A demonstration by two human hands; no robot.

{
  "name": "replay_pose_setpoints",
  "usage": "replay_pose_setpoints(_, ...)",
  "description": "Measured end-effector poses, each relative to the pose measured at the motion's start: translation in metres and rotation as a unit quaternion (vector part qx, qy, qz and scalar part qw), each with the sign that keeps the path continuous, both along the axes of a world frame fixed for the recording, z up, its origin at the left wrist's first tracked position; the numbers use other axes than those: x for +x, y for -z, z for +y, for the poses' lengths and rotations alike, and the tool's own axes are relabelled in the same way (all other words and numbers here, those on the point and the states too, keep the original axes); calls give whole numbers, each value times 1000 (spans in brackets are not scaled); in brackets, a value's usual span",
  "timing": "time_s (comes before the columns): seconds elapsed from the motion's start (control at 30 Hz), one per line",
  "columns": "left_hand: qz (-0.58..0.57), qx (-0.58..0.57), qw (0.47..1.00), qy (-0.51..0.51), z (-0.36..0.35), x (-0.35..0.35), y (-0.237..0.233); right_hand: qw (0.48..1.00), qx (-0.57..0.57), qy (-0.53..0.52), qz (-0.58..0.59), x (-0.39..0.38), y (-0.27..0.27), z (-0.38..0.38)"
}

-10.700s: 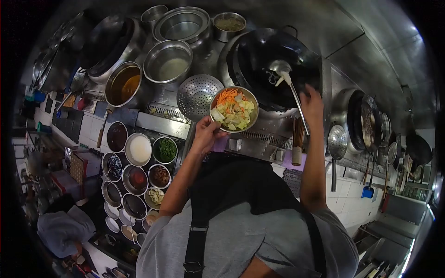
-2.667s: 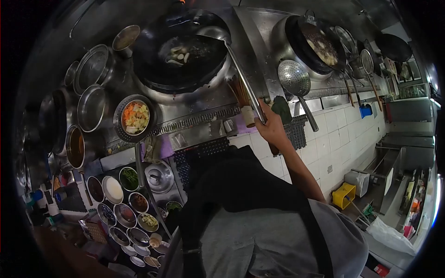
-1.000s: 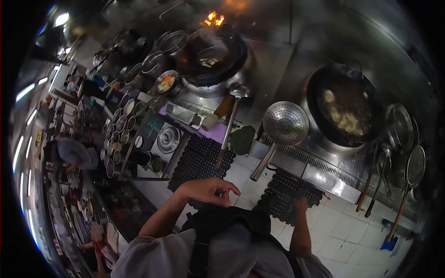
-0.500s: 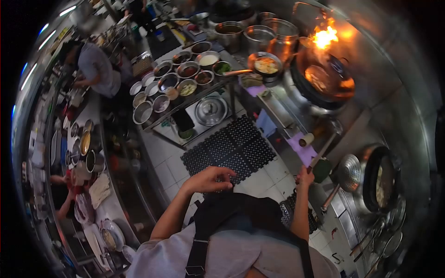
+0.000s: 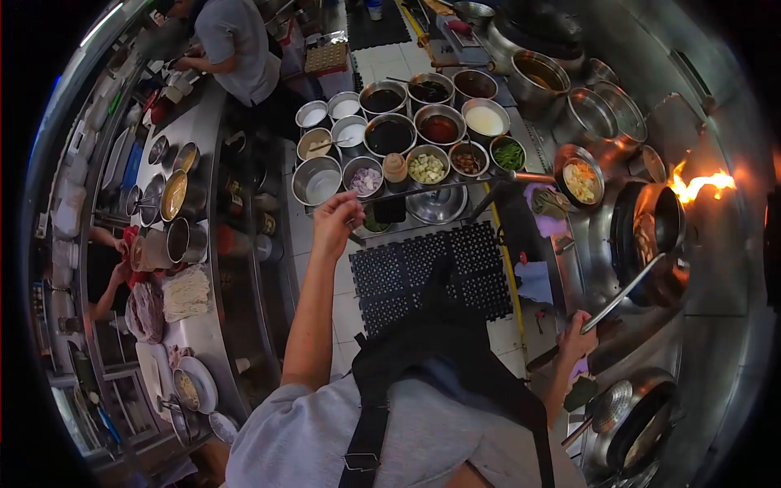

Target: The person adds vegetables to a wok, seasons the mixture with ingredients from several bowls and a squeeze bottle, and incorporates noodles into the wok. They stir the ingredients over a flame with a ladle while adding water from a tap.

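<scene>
My right hand grips the long metal handle of a ladle, whose bowl end reaches into the wok at the right, where a flame burns beside it. My left hand is raised with loosely curled fingers and holds nothing; it hovers just below the rack of seasoning bowls, nearest a small bowl of chopped purple onion. A strainer bowl of cut vegetables sits left of the wok.
Black floor mats lie below me. A steel counter with pans, plates and noodles runs along the left. Another person in a grey shirt works at the top left; someone's hands show at the far left. A perforated skimmer rests bottom right.
The view swung left, so the seasoning rack is now ahead. My left hand rose toward the bowls. My right hand took hold of the ladle handle.
</scene>
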State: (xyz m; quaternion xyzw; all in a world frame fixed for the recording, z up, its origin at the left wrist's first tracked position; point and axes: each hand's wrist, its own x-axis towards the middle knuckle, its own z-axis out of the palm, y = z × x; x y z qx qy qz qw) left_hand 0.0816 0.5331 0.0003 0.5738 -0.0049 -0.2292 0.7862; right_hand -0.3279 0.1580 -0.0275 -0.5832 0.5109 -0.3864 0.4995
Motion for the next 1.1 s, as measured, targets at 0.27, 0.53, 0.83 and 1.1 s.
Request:
replay_pose_setpoints(0.27,109,-128,961,-221,26,184,96,921,229,-311,-54,241,-82,19)
replay_pose_setpoints(0.53,-4,-49,963,-266,-8,248,115,860,272,-432,-3,365,-114,45)
replay_pose_setpoints(0.83,-381,316,865,-85,-14,306,84,856,285,-422,86,416,-132,104)
replay_pose_setpoints(1.1,-555,408,723,-54,1,289,58,859,272,-409,142,437,-135,127)
